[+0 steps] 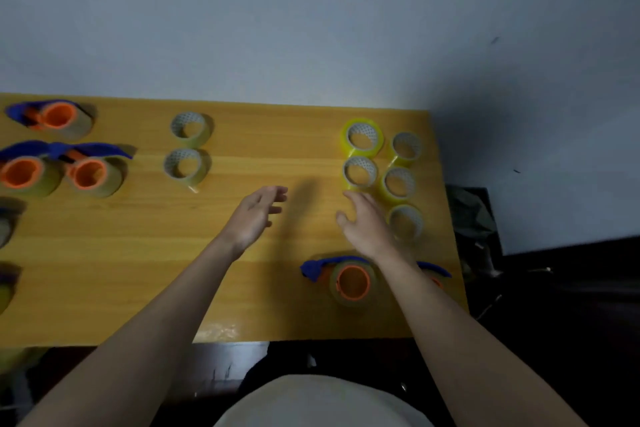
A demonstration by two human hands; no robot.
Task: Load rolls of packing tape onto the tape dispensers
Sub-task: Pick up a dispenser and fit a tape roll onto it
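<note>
Reaching over the counter (242, 288), the right hand (363, 222) hovers spread and empty beside the loose tape rolls (360, 173); the left hand (256, 215) is likewise relaxed, holding nothing. Advise gripping one roll by its outer rim, then seating it squarely on a dispenser (351, 282) hub.

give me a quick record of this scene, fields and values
surface: wooden table against a wall
loose tape rolls: two at centre, five at right
loaded dispensers: three at far left, one near right forearm
left hand: open, above table, holding nothing
right hand: open, reaching toward right rolls, holding nothing
</note>
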